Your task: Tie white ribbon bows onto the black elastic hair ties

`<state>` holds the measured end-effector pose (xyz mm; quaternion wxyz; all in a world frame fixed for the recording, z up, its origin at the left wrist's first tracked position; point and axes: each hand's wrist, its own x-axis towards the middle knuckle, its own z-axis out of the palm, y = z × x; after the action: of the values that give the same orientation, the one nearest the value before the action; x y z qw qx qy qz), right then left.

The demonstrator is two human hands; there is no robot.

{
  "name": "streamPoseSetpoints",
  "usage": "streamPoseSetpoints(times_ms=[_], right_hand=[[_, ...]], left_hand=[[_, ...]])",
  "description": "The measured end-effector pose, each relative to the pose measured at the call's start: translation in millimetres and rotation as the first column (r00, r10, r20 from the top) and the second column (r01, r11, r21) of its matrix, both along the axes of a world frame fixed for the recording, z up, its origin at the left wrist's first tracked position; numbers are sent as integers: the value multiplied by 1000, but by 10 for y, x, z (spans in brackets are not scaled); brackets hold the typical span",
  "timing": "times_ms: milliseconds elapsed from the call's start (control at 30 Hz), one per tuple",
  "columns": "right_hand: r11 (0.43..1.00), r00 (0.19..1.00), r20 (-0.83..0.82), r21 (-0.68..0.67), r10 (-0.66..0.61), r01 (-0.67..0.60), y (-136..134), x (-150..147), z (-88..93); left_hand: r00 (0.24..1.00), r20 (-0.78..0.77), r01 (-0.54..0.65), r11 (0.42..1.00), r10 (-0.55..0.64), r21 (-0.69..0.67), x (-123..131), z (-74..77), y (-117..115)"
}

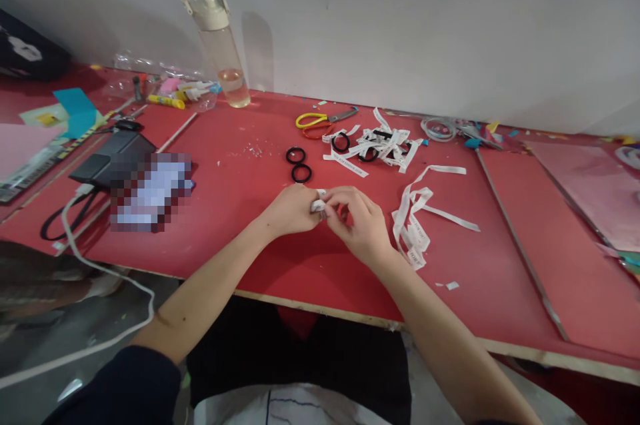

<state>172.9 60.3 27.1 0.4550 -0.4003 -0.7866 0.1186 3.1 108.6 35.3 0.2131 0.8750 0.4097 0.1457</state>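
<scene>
My left hand (pixel 296 209) and my right hand (pixel 356 218) meet over the red table, both closed on a small white printed ribbon (pixel 319 205). Most of the ribbon is hidden between the fingers. Just beyond my left hand lie two black rings (pixel 301 173), one behind the other. A pile of white printed strips (pixel 385 145) with black rings among them sits farther back to the right. Beside my right wrist, loose white ribbons (pixel 413 228) lie in a tangle. Scissors with yellow and orange handles (pixel 313 121) rest behind the rings.
A clear bottle (pixel 227 58) with pale liquid stands near the wall. At left are a blurred phone (pixel 155 192), a black device (pixel 113 158) and a white cable (pixel 145 288) hanging over the table edge. Red boards (pixel 550 245) lie at right.
</scene>
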Motion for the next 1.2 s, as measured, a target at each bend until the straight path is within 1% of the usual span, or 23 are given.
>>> streamPoseSetpoints(times_ms=[100, 167, 233, 300, 367, 433, 467, 533, 600, 700, 800, 867, 900, 967, 1000, 1067, 1133, 1167, 1200], right_hand=[[997, 995, -91, -50, 51, -55, 0, -6, -6], [992, 989, -100, -48, 111, -117, 1, -7, -16], [988, 986, -79, -42, 145, -149, 1, -3, -21], [989, 988, -67, -50, 136, -140, -4, 2, -13], [990, 990, -65, -58, 125, -129, -14, 1, 6], [992, 992, -92, -75, 92, -99, -27, -8, 31], [993, 989, -132, -95, 61, -74, -32, -15, 43], [984, 962, -272, -175, -21, -28, -33, -30, 62], [956, 892, -441, -292, -100, -38, -22, -42, 71], [896, 743, -647, -417, -173, -155, 11, -50, 73], [842, 573, -790, -450, -219, -298, 41, -46, 90], [811, 475, -843, -452, -252, -371, 53, -35, 113], [798, 441, -857, -453, -267, -396, 58, -27, 126], [787, 402, -870, -451, -284, -421, 65, -7, 145], [788, 397, -873, -448, -284, -421, 68, 3, 148], [805, 414, -869, -440, -271, -398, 78, 20, 141], [832, 449, -857, -430, -254, -350, 91, 28, 119], [842, 476, -843, -433, -251, -323, 97, 26, 105], [846, 510, -822, -444, -253, -296, 103, 19, 91]], left_hand=[[1000, -15, -12, 1000, 11, -10, 2, 3, 0], [1000, -8, -4, 999, 4, -44, 2, 15, -5], [1000, 15, 20, 997, -19, -74, 0, 26, -12], [999, 18, 29, 997, -28, -74, -1, 34, -18], [1000, -16, 16, 998, -16, -59, -2, 38, -24], [999, -42, 8, 998, -11, -55, -1, 45, -30], [999, -42, 13, 999, -15, -49, -1, 49, -33], [999, -37, 9, 1000, -10, -23, 2, 58, -39], [999, -36, -15, 1000, 15, 0, 4, 64, -41], [1000, -9, -9, 1000, 9, 0, -1, 61, -36], [996, 85, 41, 999, -38, -32, -15, 52, -30], [983, 180, 61, 994, -43, -93, -20, 52, -34], [971, 235, 70, 989, -38, -132, -19, 55, -38], [942, 335, 78, 973, 0, -219, -12, 68, -52], [925, 379, 85, 959, 25, -270, -6, 75, -60], [881, 464, 108, 916, 92, -387, 6, 85, -72], [805, 567, 149, 864, 177, -481, 16, 83, -72], [744, 630, 179, 844, 220, -506, 20, 78, -67], [668, 696, 213, 828, 264, -518, 21, 72, -57]])
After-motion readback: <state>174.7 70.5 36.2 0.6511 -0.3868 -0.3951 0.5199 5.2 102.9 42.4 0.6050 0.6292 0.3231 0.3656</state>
